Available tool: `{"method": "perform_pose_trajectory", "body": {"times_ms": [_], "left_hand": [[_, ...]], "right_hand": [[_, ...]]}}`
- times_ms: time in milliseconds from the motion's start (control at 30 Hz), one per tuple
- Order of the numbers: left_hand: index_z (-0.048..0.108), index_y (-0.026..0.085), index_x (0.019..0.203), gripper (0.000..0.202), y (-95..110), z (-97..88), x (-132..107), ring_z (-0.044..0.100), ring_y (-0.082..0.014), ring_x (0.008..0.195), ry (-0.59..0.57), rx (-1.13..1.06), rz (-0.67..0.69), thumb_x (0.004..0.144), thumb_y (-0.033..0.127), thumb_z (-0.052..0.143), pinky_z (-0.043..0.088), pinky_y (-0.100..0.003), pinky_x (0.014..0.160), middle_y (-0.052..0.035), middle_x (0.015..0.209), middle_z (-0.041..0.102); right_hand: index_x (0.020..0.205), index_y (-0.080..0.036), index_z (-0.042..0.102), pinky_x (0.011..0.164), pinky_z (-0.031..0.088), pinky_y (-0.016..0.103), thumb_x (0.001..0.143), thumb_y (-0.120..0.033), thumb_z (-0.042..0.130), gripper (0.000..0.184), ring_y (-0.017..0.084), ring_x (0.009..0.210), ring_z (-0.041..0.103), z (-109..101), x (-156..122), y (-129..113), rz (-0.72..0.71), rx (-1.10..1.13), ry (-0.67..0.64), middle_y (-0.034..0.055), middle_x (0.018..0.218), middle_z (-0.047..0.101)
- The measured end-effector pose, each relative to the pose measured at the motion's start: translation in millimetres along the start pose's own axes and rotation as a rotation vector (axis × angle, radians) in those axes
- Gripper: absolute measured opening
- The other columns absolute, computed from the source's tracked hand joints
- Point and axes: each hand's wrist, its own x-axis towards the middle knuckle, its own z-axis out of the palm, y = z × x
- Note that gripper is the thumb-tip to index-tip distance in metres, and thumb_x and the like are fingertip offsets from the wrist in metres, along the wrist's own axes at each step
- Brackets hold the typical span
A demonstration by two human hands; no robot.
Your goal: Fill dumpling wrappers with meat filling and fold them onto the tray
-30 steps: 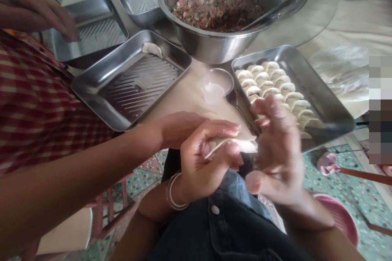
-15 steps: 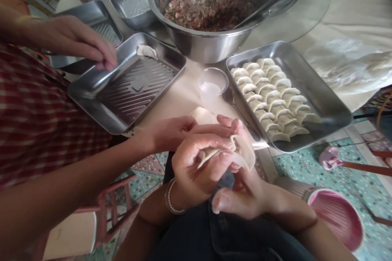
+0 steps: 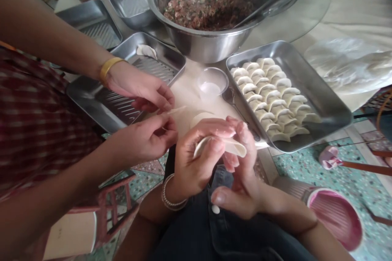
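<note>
A folded dumpling (image 3: 235,147) sits in my left hand (image 3: 199,163), pinched between the thumb and the curled fingers. My right hand (image 3: 241,183) is beside it, thumb spread away, its fingers extended behind the dumpling's right end and seeming to touch it. Pale dough wrappers (image 3: 202,117) lie on the table just beyond my fingers, partly hidden. To the left, a co-worker's two hands (image 3: 153,130) hold the edge of a thin, pale wrapper.
On the right, a metal tray (image 3: 330,102) holds rows of dumplings. One dumpling (image 3: 146,51) lies in the left tray (image 3: 180,65). A steel bowl (image 3: 199,45) of minced filling stands behind a small clear cup (image 3: 214,79). A pink-lined bin (image 3: 337,216) is on the floor.
The co-worker's upper hand has moved from over the left tray to the other hand, which has shifted left. In my hands, the dumpling's open right side has folded closer together.
</note>
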Motion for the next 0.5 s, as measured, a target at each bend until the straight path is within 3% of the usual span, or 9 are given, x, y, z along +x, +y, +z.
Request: {"method": "perform_pose_trajectory", "body": {"times_ms": [33, 100, 200, 300, 367, 433, 500], "left_hand": [[0.065, 0.025, 0.104, 0.020, -2, -0.5, 0, 0.061, -0.0040, 0.057, 0.015, 0.025, 0.057, 0.094, 0.020, 0.047, 0.047, -0.015, 0.045, -0.0007, 0.111, 0.064], [0.065, 0.023, 0.099, 0.017, -5, 0.2, 1, 0.059, -0.0031, 0.057, 0.044, 0.091, 0.131, 0.094, 0.021, 0.049, 0.051, -0.017, 0.048, -0.0006, 0.107, 0.060], [0.065, 0.022, 0.092, 0.014, -5, 3.9, 2, 0.058, -0.0055, 0.060, 0.075, 0.197, 0.115, 0.093, 0.024, 0.051, 0.053, -0.022, 0.051, -0.0018, 0.103, 0.059], [0.064, 0.021, 0.086, 0.014, -4, 7.5, 2, 0.059, -0.0096, 0.071, 0.089, 0.282, 0.136, 0.092, 0.026, 0.052, 0.054, -0.026, 0.060, -0.0038, 0.099, 0.062], [0.062, 0.020, 0.086, 0.012, -3, 9.0, 2, 0.058, -0.0103, 0.074, 0.088, 0.306, 0.146, 0.092, 0.025, 0.053, 0.053, -0.026, 0.063, -0.0038, 0.098, 0.061], [0.060, 0.023, 0.097, 0.008, -3, 10.3, 1, 0.058, -0.0103, 0.077, 0.101, 0.271, 0.092, 0.090, 0.022, 0.055, 0.053, -0.025, 0.065, -0.0022, 0.101, 0.060], [0.053, 0.029, 0.115, 0.024, -2, 12.4, -2, 0.060, -0.0112, 0.087, 0.116, 0.172, 0.011, 0.091, 0.025, 0.055, 0.054, -0.027, 0.076, -0.0006, 0.108, 0.060]], "right_hand": [[0.150, -0.017, -0.013, 0.118, 0.021, 0.060, 0.087, -0.054, 0.051, 0.097, 0.034, 0.146, 0.003, 3, -2, 1, 0.026, 0.011, -0.028, 0.0160, 0.155, 0.004], [0.150, -0.018, -0.011, 0.115, 0.026, 0.061, 0.084, -0.059, 0.053, 0.101, 0.038, 0.145, 0.011, 6, -3, 1, 0.045, 0.012, -0.059, 0.0171, 0.154, 0.011], [0.150, -0.023, -0.013, 0.113, 0.033, 0.057, 0.081, -0.055, 0.058, 0.104, 0.036, 0.142, 0.024, 6, 0, -1, 0.044, 0.017, -0.071, 0.0158, 0.152, 0.020], [0.149, -0.021, -0.018, 0.116, 0.031, 0.053, 0.082, -0.047, 0.059, 0.105, 0.034, 0.145, 0.019, 2, 2, -3, 0.014, 0.014, -0.056, 0.0151, 0.155, 0.013], [0.152, -0.022, -0.007, 0.115, 0.033, 0.054, 0.085, -0.040, 0.055, 0.093, 0.033, 0.146, 0.017, -2, 3, -3, 0.020, -0.019, -0.008, 0.0130, 0.157, 0.013], [0.153, -0.022, 0.009, 0.111, 0.035, 0.058, 0.089, -0.033, 0.050, 0.076, 0.032, 0.144, 0.021, -6, 6, -3, 0.040, -0.091, 0.070, 0.0116, 0.155, 0.020], [0.148, -0.025, 0.029, 0.106, 0.037, 0.062, 0.089, -0.032, 0.050, 0.063, 0.033, 0.139, 0.032, -10, 10, -2, 0.018, -0.213, 0.172, 0.0103, 0.151, 0.033]]}}
